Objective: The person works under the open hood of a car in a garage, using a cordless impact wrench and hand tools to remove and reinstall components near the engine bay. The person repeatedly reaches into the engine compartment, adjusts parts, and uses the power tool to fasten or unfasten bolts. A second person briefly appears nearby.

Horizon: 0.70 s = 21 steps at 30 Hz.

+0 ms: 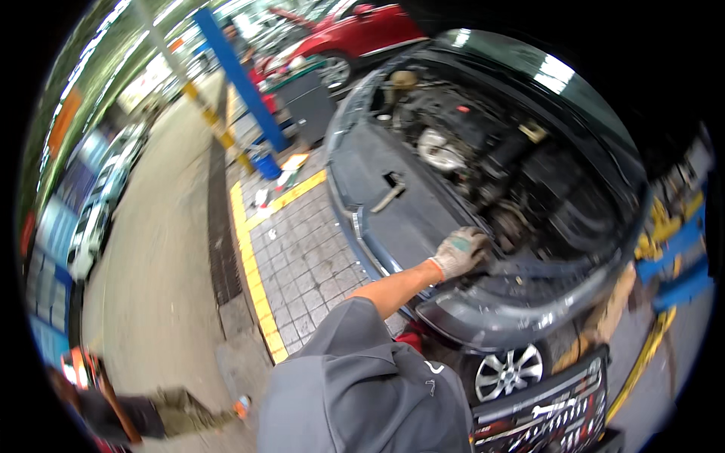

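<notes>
My left hand [460,253], in a light work glove with an orange cuff and a green patch, reaches over the front of a dark car with its engine bay exposed. Its fingers curl down near the front edge of the engine bay [513,226]. What they grip, if anything, is hidden beneath them. A smooth dark panel [411,219] lies beside the hand, with a short handle-like piece [388,198] on it. Dark hoses and housings lie just past the fingertips. My right hand is out of sight.
An open tool case [544,415] with wrenches and sockets stands by a wheel [509,373] at the lower right. Blue lift arms [680,257] are on the right. A grey cart [308,106], a blue post [242,79] and a red car [362,34] stand farther off. Another person [128,411] is at lower left.
</notes>
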Tool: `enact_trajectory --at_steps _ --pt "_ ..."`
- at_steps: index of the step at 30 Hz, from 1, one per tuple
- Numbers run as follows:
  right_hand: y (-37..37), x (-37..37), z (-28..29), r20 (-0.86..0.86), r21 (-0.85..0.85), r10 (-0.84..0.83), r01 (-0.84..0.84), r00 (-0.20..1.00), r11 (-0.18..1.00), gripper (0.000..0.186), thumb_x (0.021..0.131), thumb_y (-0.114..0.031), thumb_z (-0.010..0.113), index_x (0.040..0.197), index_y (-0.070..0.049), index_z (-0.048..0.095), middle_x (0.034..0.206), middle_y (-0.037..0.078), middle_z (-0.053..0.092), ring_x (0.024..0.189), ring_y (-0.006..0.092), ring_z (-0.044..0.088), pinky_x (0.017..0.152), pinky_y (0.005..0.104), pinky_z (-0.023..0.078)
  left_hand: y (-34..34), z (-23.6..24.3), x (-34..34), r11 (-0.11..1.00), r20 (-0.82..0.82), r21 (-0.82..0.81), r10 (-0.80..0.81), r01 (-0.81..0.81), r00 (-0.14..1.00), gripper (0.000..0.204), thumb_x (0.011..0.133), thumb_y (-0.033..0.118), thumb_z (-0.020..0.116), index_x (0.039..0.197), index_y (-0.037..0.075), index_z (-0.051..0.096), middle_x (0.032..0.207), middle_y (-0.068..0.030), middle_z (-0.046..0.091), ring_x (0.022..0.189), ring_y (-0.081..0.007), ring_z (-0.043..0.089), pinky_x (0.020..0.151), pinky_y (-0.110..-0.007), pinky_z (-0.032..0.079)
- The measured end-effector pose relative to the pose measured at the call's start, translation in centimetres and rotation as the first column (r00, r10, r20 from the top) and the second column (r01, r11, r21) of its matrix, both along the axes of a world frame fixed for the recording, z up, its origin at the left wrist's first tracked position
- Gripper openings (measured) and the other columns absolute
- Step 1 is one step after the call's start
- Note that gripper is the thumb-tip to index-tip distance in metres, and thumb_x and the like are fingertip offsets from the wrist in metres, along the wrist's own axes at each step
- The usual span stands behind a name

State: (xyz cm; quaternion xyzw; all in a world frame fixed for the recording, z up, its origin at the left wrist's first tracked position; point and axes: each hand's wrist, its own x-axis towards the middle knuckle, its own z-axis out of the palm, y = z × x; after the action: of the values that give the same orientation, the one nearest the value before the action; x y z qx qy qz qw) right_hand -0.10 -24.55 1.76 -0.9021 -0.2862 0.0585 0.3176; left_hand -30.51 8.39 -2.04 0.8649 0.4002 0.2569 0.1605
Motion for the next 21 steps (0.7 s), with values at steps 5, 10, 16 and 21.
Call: enact_trajectory --at_steps 5,10,16,21 --pt "12.3 -0.8 2.1 0.084 -0.020 0.228 -0.228 0.970 0.974 0.050 0.093 -0.030 0.072 0.132 0.000 0.061 0.119 0.018 0.070 0.111 0.0299 0.066 0.097 0.0379 0.050 5.4 -1.4 -2.5 0.990 0.049 0.110 0.085 -0.090 0.995 0.036 0.091 0.034 0.069 0.115 0.007 0.069 0.120 -0.0156 0.065 0.116 -0.0360 0.061 0.102 -0.046 0.049" --pt "21.2 -3.2 4.2 0.166 -0.075 0.389 -0.382 0.906 0.921 0.052 0.094 -0.030 0.071 0.135 -0.001 0.059 0.124 0.018 0.069 0.115 0.0296 0.065 0.100 0.0373 0.049 9.7 -2.9 -2.3 0.974 0.073 0.195 0.099 -0.112 0.992 0.038 0.091 0.044 0.068 0.103 0.008 0.072 0.110 -0.0137 0.068 0.109 -0.0322 0.064 0.099 -0.045 0.048" --pt "26.3 -3.3 7.8 0.164 -0.086 0.457 -0.449 0.874 0.890 0.054 0.096 -0.031 0.071 0.139 -0.001 0.057 0.129 0.018 0.068 0.121 0.0293 0.064 0.104 0.0367 0.048 11.8 -3.8 -2.3 0.968 0.151 0.231 0.067 -0.101 0.986 0.032 0.091 0.041 0.068 0.098 0.011 0.073 0.103 -0.0098 0.069 0.100 -0.0294 0.065 0.092 -0.044 0.047" --pt "34.9 -5.3 10.0 0.099 -0.095 0.403 -0.395 0.910 0.914 0.056 0.097 -0.031 0.070 0.142 -0.001 0.056 0.134 0.018 0.067 0.126 0.0291 0.064 0.107 0.0361 0.047 12.7 -2.9 -2.7 0.946 0.115 0.296 0.104 -0.134 0.988 0.021 0.090 0.033 0.069 0.098 0.013 0.072 0.100 -0.0058 0.070 0.092 -0.0277 0.064 0.086 -0.044 0.045"
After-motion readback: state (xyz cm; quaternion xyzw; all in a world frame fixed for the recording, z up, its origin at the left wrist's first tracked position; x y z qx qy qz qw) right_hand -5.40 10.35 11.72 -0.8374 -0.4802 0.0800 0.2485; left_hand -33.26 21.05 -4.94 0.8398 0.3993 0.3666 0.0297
